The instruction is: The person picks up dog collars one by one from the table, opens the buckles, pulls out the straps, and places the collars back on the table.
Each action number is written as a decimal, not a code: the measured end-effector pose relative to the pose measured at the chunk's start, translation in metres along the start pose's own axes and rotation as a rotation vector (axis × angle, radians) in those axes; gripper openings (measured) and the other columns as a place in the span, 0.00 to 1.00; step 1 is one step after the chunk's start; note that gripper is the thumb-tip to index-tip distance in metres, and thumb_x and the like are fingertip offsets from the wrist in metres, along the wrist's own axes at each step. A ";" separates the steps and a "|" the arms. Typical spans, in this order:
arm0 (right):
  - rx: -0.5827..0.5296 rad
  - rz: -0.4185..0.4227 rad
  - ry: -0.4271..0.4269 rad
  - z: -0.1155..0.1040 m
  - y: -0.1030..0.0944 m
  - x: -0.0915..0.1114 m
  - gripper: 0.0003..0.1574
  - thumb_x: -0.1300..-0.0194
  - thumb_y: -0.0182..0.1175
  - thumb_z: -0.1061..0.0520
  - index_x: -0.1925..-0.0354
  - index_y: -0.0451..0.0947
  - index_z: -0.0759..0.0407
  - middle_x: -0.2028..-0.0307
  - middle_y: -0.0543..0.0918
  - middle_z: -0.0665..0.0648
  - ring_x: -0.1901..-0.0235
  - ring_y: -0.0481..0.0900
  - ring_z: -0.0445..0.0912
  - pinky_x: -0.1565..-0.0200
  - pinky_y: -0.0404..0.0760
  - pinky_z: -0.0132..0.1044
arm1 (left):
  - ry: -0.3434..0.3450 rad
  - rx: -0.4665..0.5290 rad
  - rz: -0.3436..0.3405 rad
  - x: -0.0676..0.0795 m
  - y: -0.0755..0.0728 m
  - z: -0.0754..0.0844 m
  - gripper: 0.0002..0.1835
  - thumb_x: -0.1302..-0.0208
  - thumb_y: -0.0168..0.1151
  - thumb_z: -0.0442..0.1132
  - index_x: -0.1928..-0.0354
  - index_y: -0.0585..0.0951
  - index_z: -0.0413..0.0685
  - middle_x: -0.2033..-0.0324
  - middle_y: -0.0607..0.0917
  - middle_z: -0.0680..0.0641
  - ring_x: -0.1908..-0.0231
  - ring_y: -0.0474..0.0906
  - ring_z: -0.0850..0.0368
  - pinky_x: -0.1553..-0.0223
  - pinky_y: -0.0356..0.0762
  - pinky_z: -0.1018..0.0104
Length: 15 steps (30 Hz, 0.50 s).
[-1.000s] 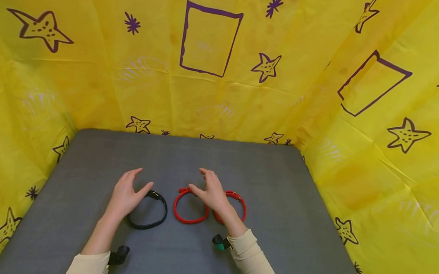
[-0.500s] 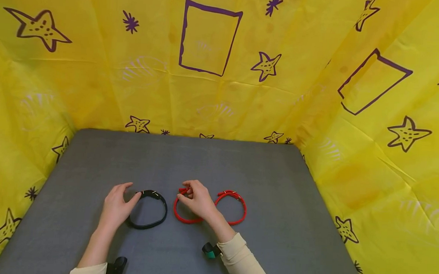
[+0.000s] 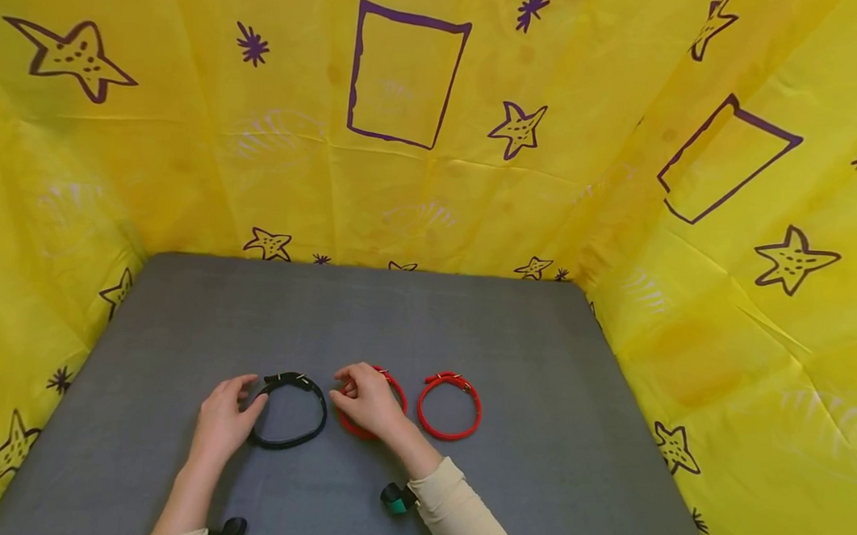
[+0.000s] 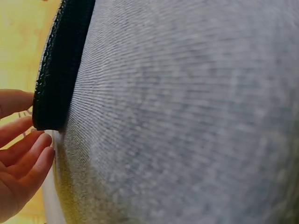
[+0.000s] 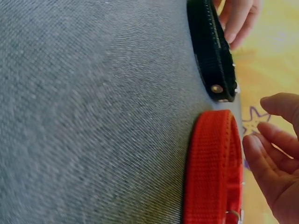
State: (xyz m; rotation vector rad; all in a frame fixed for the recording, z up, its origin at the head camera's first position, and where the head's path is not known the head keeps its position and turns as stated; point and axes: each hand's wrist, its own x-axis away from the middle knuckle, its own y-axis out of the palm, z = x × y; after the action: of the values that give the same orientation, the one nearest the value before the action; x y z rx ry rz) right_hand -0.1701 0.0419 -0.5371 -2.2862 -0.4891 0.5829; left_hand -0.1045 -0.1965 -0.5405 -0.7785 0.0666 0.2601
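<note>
A black buckled collar (image 3: pixel 284 445) lies as a ring on the grey table, with my left hand (image 3: pixel 222 420) at its left side. Thumb and fingers are spread loosely, the fingertips right at the band; in the left wrist view the black collar's edge overlaps the fingers. My right hand (image 3: pixel 370 402) is over the middle red collar (image 3: pixel 397 387), hiding its left part. In the right wrist view that hand's fingers are bent and apart, beside the red band (image 5: pixel 205 168), with nothing between them. Another red collar (image 3: pixel 449 437) lies to the right, its buckle at the back.
The grey table (image 3: pixel 539 370) is bounded at the back and sides by a yellow cloth (image 3: pixel 433 187) with drawn stars and frames. Dark cameras are strapped to both wrists, the right one (image 3: pixel 396 498) carrying a green patch.
The right hand has moved left and nearer, uncovering the right red collar and coming over the middle one. The left hand has come down and nearer beside the black collar. All three collars stay in place.
</note>
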 end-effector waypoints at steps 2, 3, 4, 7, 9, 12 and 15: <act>0.005 -0.007 -0.006 0.001 0.003 0.000 0.14 0.39 0.68 0.57 0.55 0.81 0.61 0.63 0.81 0.54 0.67 0.78 0.38 0.64 0.73 0.18 | -0.001 -0.003 0.002 0.001 0.000 -0.001 0.20 0.37 0.63 0.35 0.46 0.77 0.31 0.52 0.79 0.29 0.56 0.78 0.36 0.56 0.75 0.41; 0.013 -0.008 -0.010 0.001 0.005 0.000 0.14 0.39 0.68 0.57 0.55 0.81 0.60 0.63 0.81 0.54 0.67 0.78 0.37 0.63 0.73 0.18 | -0.001 -0.005 0.004 0.002 0.000 -0.002 0.19 0.37 0.63 0.34 0.46 0.77 0.31 0.53 0.79 0.29 0.56 0.79 0.36 0.56 0.75 0.42; 0.020 -0.011 -0.011 0.002 0.006 0.000 0.14 0.39 0.68 0.57 0.55 0.81 0.60 0.64 0.81 0.53 0.68 0.78 0.36 0.63 0.73 0.18 | -0.003 -0.006 0.006 0.002 0.000 -0.003 0.19 0.38 0.63 0.34 0.47 0.77 0.31 0.53 0.79 0.30 0.56 0.79 0.36 0.56 0.75 0.42; 0.042 -0.017 -0.005 0.003 0.009 -0.001 0.14 0.40 0.68 0.57 0.55 0.81 0.59 0.65 0.80 0.52 0.68 0.76 0.35 0.64 0.72 0.19 | 0.012 -0.015 0.021 0.004 0.000 -0.004 0.17 0.39 0.65 0.33 0.49 0.79 0.31 0.57 0.81 0.32 0.59 0.80 0.38 0.58 0.77 0.43; 0.067 -0.017 -0.006 0.004 0.011 -0.001 0.14 0.40 0.68 0.57 0.55 0.82 0.59 0.66 0.80 0.50 0.69 0.75 0.34 0.64 0.72 0.19 | 0.036 -0.017 0.034 0.003 0.001 -0.004 0.15 0.40 0.66 0.32 0.52 0.80 0.31 0.61 0.83 0.34 0.63 0.81 0.40 0.60 0.78 0.45; 0.090 -0.011 -0.004 0.004 0.011 -0.002 0.13 0.41 0.69 0.58 0.56 0.82 0.58 0.68 0.79 0.49 0.70 0.74 0.34 0.66 0.71 0.18 | 0.074 -0.023 0.052 0.003 0.003 -0.004 0.12 0.43 0.67 0.30 0.56 0.82 0.33 0.68 0.84 0.39 0.67 0.82 0.43 0.64 0.78 0.48; 0.106 -0.015 -0.006 0.004 0.012 -0.003 0.12 0.42 0.69 0.58 0.58 0.83 0.58 0.69 0.79 0.49 0.72 0.74 0.34 0.68 0.70 0.18 | 0.093 -0.030 0.068 0.003 0.005 -0.004 0.11 0.44 0.67 0.29 0.58 0.83 0.34 0.71 0.84 0.42 0.69 0.82 0.45 0.66 0.77 0.51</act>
State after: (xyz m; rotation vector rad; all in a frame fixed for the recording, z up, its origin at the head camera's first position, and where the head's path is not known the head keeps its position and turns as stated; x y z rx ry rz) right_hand -0.1723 0.0346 -0.5470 -2.1791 -0.4674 0.5944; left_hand -0.1026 -0.1949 -0.5471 -0.8189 0.1774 0.2893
